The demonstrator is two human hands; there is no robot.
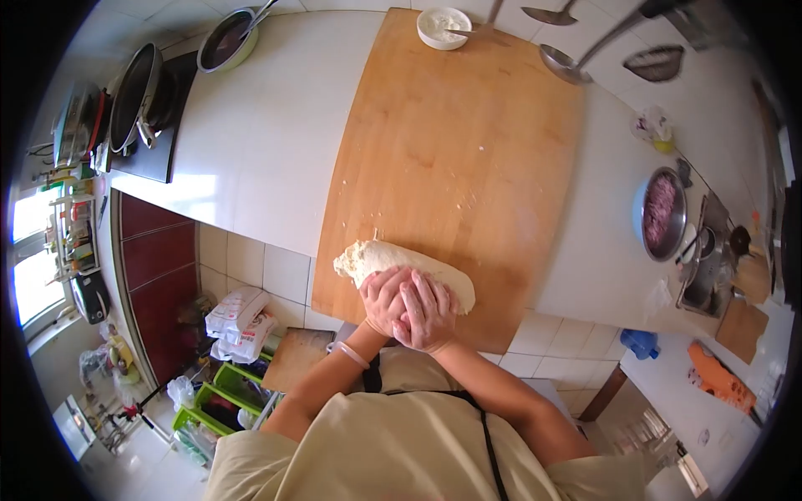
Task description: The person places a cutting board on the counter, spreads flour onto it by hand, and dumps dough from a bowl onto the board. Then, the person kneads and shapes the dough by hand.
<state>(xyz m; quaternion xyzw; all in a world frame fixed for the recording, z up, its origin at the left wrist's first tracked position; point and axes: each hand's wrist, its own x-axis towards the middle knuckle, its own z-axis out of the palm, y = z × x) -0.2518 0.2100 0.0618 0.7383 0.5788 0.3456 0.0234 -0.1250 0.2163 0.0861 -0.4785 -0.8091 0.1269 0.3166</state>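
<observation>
A thick, pale log of dough (451, 282) lies at a slant near the front edge of a wooden board (451, 125). Its left end is ragged and crumbly, while the right end is smooth and rounded. My left hand (384, 302) rests on the middle of the dough with fingers stretched over it; a pale bangle circles that wrist. My right hand (428, 311) lies close against the left, partly overlapping it, its fingers also laid out over the dough. White flour or dough residue marks the fingers. The palms' undersides are hidden.
Crumbs dot the board. A white bowl of flour (444, 27) with a utensil stands at its far edge. Ladles (564, 65) hang beyond. Right, a metal bowl of purplish filling (662, 213) sits near a sink (706, 284). Left are a frying pan (136, 96) and a green bowl (225, 42).
</observation>
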